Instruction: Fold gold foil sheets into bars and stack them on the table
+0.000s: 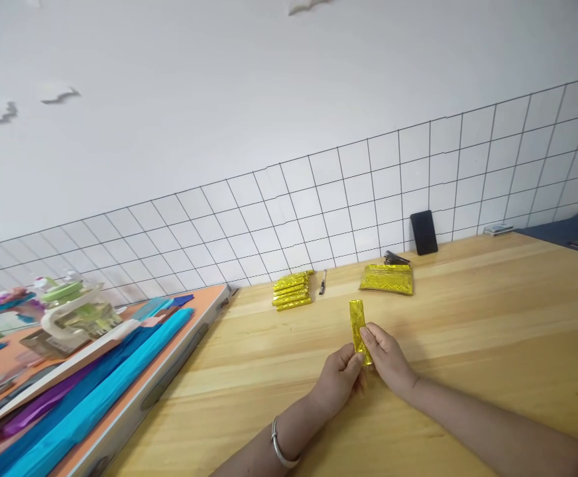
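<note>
Both hands grip one narrow folded strip of shiny gold foil [356, 317], held upright over the wooden table [249, 371]. My left hand [337, 379] pinches its lower end, thumb in front. On the right edge, a little higher, my right hand [386, 354] closes its fingers and thumb on the foil. Farther back lies a row of several similar folded gold strips [291, 291]. A slim pen-like tool [323, 283] is beside them. To the right rests a flat stack of gold foil sheets [386, 279], with a black stapler-like object [396, 258] behind it.
An orange-topped surface [170, 339] on the left bears rolls of coloured paper [134, 361] and a clear jug [77, 308] with a green lid. A black flat panel [423, 232] leans on the tiled wall [348, 205]. A small flat box [498, 229] lies at the back right.
</note>
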Available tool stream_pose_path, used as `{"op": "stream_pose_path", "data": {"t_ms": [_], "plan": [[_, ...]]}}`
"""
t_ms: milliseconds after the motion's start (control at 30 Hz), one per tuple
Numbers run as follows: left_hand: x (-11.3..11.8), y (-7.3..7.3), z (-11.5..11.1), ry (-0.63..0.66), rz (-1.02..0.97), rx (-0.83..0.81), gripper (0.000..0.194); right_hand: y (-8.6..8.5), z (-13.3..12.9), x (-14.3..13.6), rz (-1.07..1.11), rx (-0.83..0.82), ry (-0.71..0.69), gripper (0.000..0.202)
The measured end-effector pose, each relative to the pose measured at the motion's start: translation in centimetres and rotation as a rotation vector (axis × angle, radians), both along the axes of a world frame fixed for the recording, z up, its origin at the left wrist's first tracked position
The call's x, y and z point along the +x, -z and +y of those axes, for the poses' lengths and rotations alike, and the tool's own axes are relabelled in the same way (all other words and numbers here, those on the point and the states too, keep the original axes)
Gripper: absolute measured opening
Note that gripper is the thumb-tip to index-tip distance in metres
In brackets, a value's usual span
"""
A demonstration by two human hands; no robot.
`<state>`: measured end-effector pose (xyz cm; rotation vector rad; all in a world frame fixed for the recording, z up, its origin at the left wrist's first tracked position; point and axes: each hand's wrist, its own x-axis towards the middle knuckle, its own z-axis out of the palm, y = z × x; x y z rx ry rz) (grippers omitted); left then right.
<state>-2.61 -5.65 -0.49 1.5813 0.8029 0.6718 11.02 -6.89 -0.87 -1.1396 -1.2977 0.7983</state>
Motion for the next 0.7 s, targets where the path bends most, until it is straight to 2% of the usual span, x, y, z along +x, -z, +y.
{"op": "stream_pose_path", "data": {"t_ms": [200,367,433,567,700], "plan": [[0.2,0.2,-0.3,0.035,0.018,0.031,0.039,0.5,0.0,0.0,-0.060,0.015,0.019,0.034],[-0.2,-0.3,-0.2,0.091,-0.006,-0.058,0.041,0.2,-0.3,0.0,-0.083,0.022,-0.022,0.034],[-0.5,-0.6,0.3,0.047,-0.064,-0.078,0.042,0.1,-0.5,-0.1,-0.097,0.014,-0.068,0.034],[-1.0,-1.1,1.1,-0.110,-0.182,-0.011,0.040,0.3,-0.7,-0.2,-0.138,-0.013,-0.163,0.036],[-1.1,-1.1,1.3,-0.136,-0.224,-0.014,0.039,0.4,-0.8,-0.4,-0.158,-0.018,-0.230,0.036]]}}
